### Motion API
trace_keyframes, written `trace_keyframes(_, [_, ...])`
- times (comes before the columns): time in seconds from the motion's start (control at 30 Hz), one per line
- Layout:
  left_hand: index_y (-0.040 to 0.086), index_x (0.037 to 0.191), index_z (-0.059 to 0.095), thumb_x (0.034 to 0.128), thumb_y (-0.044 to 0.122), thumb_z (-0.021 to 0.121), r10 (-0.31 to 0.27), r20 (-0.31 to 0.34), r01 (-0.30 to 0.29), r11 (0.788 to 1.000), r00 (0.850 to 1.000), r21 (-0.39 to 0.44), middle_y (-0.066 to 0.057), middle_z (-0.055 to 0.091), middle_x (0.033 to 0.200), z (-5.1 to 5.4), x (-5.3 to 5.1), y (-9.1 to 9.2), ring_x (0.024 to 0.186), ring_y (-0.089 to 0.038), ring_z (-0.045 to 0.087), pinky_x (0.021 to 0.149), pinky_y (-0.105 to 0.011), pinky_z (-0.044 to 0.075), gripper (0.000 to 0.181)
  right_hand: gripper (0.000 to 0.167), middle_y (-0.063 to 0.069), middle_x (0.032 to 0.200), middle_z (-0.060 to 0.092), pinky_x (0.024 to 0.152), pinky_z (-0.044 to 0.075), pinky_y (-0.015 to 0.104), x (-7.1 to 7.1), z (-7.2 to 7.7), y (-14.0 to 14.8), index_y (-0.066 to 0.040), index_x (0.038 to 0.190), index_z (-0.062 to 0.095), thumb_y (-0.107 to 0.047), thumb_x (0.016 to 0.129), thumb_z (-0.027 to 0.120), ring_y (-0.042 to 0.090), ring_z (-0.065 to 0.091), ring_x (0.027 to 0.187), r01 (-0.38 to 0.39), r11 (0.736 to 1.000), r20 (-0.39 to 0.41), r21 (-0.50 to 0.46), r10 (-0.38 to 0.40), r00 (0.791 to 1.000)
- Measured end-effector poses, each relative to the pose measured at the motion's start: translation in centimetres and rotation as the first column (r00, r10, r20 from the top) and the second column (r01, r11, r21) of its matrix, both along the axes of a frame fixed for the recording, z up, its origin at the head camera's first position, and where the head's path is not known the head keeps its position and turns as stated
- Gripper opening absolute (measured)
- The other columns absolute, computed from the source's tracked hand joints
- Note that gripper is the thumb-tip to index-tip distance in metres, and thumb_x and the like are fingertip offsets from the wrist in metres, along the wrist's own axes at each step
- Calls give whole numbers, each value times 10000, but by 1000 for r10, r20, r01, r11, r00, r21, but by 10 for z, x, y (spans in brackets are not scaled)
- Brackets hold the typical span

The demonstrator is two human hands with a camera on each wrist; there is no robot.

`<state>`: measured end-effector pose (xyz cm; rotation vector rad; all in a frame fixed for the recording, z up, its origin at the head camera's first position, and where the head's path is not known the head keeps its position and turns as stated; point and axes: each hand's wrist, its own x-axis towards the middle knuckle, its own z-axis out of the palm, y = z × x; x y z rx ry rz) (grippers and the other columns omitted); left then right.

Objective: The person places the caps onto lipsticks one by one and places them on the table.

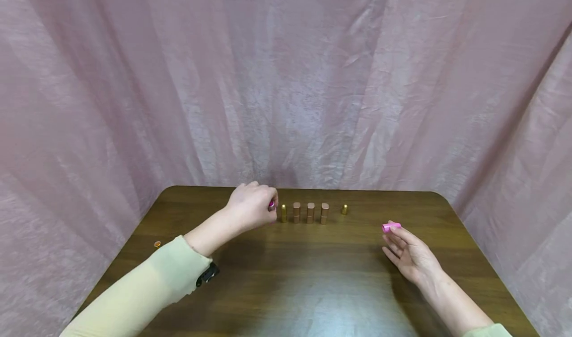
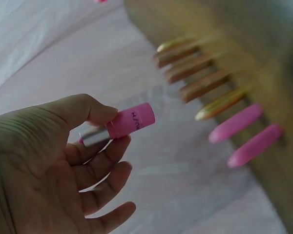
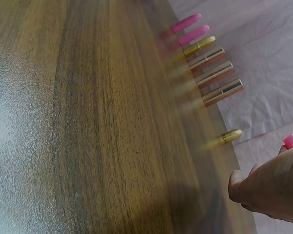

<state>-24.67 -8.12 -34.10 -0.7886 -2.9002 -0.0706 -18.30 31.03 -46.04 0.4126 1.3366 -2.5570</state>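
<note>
My left hand, raised over the back of the table, pinches an uncapped pink lipstick between thumb and fingers. Its silver collar and a bit of pink tip point toward the palm. On the right, my right hand holds a pink lipstick cap at its fingertips, above the table. Between the hands stand three rose-gold lipsticks and a slim gold lipstick. Two pink lipsticks stand beside the gold one; in the head view my left hand hides them.
A shorter gold piece stands apart, right of the row. A small orange-gold object lies near the left edge of the brown wooden table, partly beside my left sleeve. Pink curtains hang behind the table and at its sides.
</note>
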Motion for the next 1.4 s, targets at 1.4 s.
trace_keyframes(1.4, [283, 932, 662, 790, 284, 877, 4, 232, -118, 870, 973, 479, 148, 653, 952, -168, 56, -29, 1053, -231, 567, 959, -535, 414, 257, 205, -118, 1029, 741, 1211, 183, 408, -3, -10, -6, -281, 983, 731, -226, 1067, 552, 57, 617, 1091, -13, 999, 25, -42, 14, 1000])
